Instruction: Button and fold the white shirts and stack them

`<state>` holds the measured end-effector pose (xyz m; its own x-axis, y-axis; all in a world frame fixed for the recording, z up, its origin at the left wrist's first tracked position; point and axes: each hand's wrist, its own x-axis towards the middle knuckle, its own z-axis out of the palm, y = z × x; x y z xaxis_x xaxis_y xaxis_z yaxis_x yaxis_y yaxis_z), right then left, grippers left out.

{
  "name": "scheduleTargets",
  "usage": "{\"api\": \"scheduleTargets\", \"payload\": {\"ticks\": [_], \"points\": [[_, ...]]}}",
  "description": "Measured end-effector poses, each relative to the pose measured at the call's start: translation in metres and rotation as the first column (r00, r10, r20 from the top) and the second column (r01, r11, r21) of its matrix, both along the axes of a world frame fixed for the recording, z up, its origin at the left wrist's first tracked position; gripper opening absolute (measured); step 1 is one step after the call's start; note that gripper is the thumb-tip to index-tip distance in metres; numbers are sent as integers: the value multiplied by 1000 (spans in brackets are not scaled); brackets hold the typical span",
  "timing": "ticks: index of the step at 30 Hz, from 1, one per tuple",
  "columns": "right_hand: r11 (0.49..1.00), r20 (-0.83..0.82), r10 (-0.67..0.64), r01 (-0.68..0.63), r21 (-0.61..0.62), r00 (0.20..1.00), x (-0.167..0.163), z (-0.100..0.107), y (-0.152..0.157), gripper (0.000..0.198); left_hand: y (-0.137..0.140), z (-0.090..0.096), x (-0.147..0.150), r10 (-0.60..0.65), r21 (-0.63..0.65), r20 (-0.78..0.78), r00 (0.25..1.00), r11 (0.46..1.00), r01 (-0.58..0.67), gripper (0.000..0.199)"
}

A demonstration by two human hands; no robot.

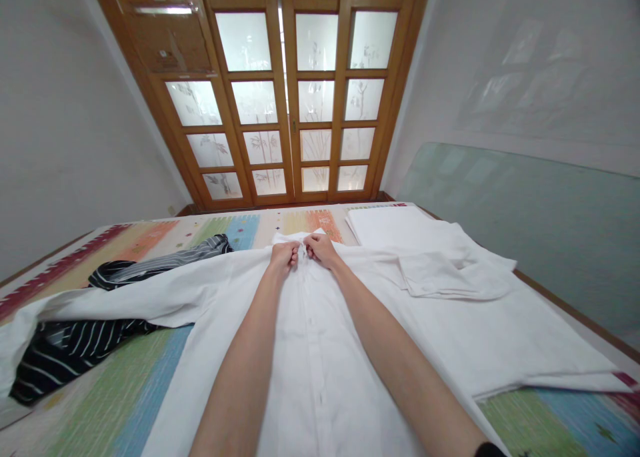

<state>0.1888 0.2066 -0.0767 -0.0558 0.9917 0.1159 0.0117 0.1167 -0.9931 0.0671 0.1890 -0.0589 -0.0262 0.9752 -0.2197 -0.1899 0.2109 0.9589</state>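
Observation:
A white button-front shirt (310, 350) lies spread out face up, its collar at the far end and one sleeve stretched to the left. Just below the collar, my left hand (285, 255) is closed, pinching the front edge of the shirt. Close beside it, my right hand (320, 249) also pinches the shirt at the top of the button line. Fingertips of both hands nearly meet there. Whether a button is between them is too small to tell. The right sleeve runs toward other white cloth and its end is hard to make out.
Folded white cloth (500, 330) lies to the right. A black-and-white striped garment (75, 350) sits partly under the left sleeve. Beneath everything is a colourful striped cover (145, 370). A pale green panel (525, 223) borders the right side; wooden glass-paned doors (295, 103) stand beyond.

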Motion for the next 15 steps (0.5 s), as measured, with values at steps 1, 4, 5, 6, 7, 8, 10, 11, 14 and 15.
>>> {"api": "scheduleTargets", "payload": {"ticks": [1,4,5,6,7,8,10,11,14,15], "points": [[1000,1,3,-3,-3,1000,0,0,0,15,0,0,0,3,0,-3,1000,1000,-3,27],[1000,-35,24,-25,-18,999,0,2,0,15,0,0,2,8,4,-17,1000,1000,-8,27],[999,-54,33,-34,-24,998,0,2,0,16,0,0,2,8,7,-24,1000,1000,-8,26],[999,-70,41,-42,-25,997,0,3,0,15,-1,0,2,7,10,-31,1000,1000,-7,26],[999,-79,48,-50,-21,996,0,3,-1,14,-1,0,2,5,14,-40,999,1000,-5,25],[998,-79,53,-55,-14,995,0,4,-1,13,-1,-1,2,4,17,-51,999,1000,-3,24],[998,-67,63,-63,1,996,0,4,-2,11,-1,-1,2,5,22,-81,997,1000,-3,23],[998,-62,68,-68,6,996,1,4,-2,11,-1,-2,3,7,24,-101,995,1000,-5,22],[997,-51,80,-79,19,996,0,3,-1,9,1,-6,6,30,35,-179,983,999,-24,22],[997,-44,78,-77,23,996,0,2,0,8,1,-8,8,41,41,-211,977,999,-33,21]]}}
